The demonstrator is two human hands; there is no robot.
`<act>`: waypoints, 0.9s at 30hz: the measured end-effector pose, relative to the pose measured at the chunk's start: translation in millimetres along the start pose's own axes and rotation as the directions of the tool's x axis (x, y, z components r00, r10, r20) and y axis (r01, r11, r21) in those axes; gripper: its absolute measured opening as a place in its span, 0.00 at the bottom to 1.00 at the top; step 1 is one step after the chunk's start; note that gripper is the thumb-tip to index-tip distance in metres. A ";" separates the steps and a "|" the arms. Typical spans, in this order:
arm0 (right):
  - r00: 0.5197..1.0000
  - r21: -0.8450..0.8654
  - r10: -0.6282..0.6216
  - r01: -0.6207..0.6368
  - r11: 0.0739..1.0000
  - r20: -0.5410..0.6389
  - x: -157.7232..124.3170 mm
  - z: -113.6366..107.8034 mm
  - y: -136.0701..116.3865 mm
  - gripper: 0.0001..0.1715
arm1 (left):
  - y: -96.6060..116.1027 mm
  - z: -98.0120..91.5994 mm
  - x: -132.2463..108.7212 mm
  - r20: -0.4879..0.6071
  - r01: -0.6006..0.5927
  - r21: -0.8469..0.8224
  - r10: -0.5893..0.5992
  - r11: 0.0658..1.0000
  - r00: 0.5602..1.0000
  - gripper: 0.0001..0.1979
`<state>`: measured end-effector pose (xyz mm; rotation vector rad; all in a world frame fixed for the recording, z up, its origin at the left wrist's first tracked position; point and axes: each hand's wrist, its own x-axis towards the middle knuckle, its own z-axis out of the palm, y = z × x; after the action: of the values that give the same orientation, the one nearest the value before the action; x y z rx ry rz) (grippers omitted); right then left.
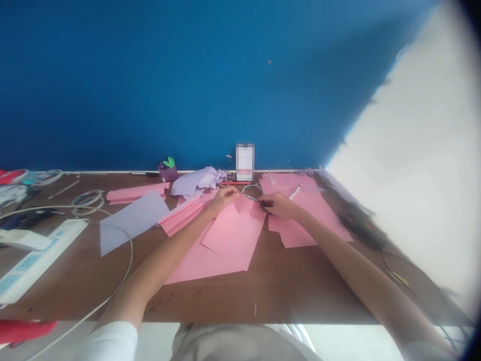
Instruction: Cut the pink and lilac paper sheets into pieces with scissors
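Note:
My right hand [278,205] is closed around the dark handles of a pair of scissors [251,197], with the thin blades pointing left. My left hand [224,199] is closed in a pinch at the upper edge of a pink paper sheet [240,225]. That sheet lies over another pink sheet [203,265] on the table. Just behind the scissors is a pale ring [252,186], partly blurred. A pleated strip of pink paper [180,214] rests to the left, beside my left forearm.
More pink sheets [311,220] with a white pen [296,191] lie at the right. Leftward are a lilac sheet [137,220], crumpled lilac paper [197,181], a purple cup [167,170], and a power strip [41,263] with its cable. A phone-like white object [245,163] stands by the wall.

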<state>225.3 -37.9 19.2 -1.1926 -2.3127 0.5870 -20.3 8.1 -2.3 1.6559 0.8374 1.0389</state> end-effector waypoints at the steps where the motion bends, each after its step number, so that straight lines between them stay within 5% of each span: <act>1: 1.000 -0.004 0.005 -0.005 1.000 -0.004 0.1 0.6 -0.5 0.16 | 0.1 -0.1 -0.1 0.001 -0.005 0.000 0.005 1.000 1.000 0.10; 27: 1.000 -0.050 0.005 -0.006 0.999 -0.023 1.1 3.3 -1.9 0.18 | 3.7 0.8 -0.9 -0.008 -0.003 0.068 0.004 0.998 1.000 0.11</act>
<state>221.6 -38.5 17.8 -1.2220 -2.3183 0.5180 -19.7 6.0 0.9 1.7117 0.8841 1.0307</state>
